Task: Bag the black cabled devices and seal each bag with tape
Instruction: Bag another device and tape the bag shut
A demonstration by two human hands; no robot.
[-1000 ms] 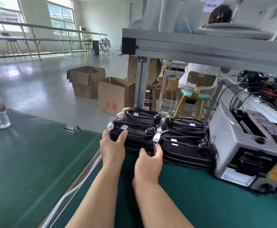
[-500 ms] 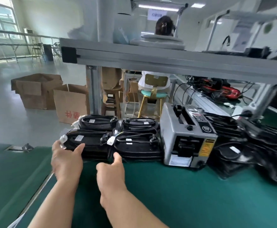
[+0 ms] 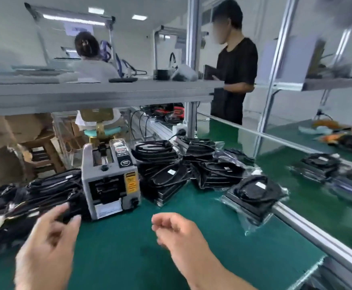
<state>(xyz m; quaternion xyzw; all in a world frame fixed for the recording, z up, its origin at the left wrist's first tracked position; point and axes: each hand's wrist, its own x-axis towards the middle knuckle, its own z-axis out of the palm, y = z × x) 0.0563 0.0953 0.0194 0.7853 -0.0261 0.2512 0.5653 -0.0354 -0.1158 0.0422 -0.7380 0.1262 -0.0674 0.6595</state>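
Note:
Bagged black cabled devices (image 3: 30, 197) are stacked at the left of the green table. My left hand (image 3: 47, 248) hovers just in front of that stack, fingers apart, holding nothing. My right hand (image 3: 179, 237) is over the bare green mat, fingers loosely curled and empty. A grey tape dispenser (image 3: 110, 176) stands between the stack and a heap of black cabled devices (image 3: 183, 170) at centre right. One device in a clear bag (image 3: 254, 197) lies apart near the table's right rail.
A grey shelf (image 3: 87, 95) spans above the table's far side. A person in black (image 3: 233, 76) stands beyond it; another sits at the back (image 3: 91, 59). More devices (image 3: 321, 166) lie across the metal rail (image 3: 317, 237) on the right.
My view has swung to the right. Both hands have let go of the bagged stack and drawn back over the mat. The heap right of the dispenser has come into view.

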